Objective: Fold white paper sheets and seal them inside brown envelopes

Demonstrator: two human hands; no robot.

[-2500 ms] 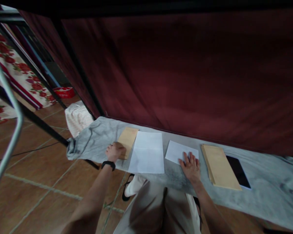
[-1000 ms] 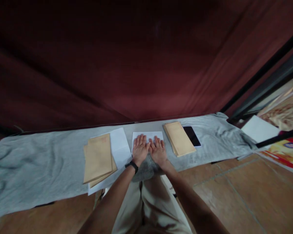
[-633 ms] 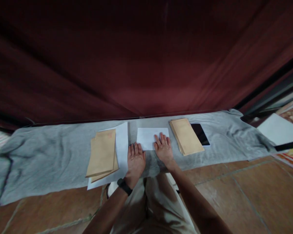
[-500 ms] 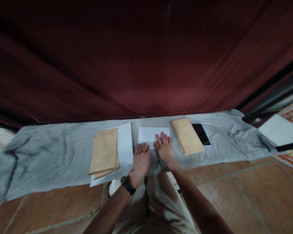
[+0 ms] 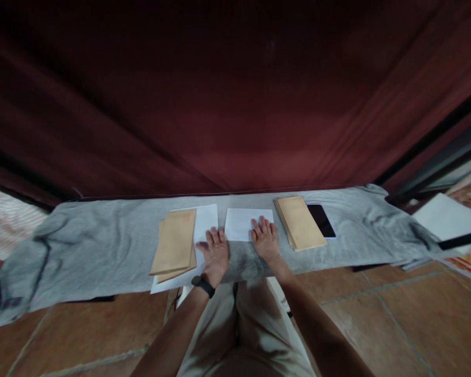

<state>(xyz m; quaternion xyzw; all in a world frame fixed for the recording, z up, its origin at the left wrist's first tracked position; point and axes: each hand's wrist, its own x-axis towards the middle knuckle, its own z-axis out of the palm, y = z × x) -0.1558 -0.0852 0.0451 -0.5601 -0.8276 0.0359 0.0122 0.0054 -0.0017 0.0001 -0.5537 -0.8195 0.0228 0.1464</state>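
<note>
My left hand (image 5: 215, 256), with a black band at the wrist, lies flat and open at the right edge of a large white sheet (image 5: 204, 222). Two brown envelopes (image 5: 175, 243) lie stacked on that sheet, just left of the hand. My right hand (image 5: 265, 239) rests flat and open, fingers spread, on the near right corner of a small folded white paper (image 5: 242, 223). Neither hand holds anything. A stack of brown envelopes (image 5: 300, 222) lies to the right of my right hand.
Everything lies on a grey cloth (image 5: 102, 246) covering a long narrow bench. A black phone (image 5: 321, 220) sits beside the right stack. A dark red curtain (image 5: 235, 104) hangs behind. White paper (image 5: 441, 215) and black metal frames (image 5: 427, 178) stand at the right. The floor has brown tiles (image 5: 377, 314).
My left hand left the small white paper, where it lay beside my right hand, and now rests on the large sheet. My right hand stayed on the small paper. The view swung right.
</note>
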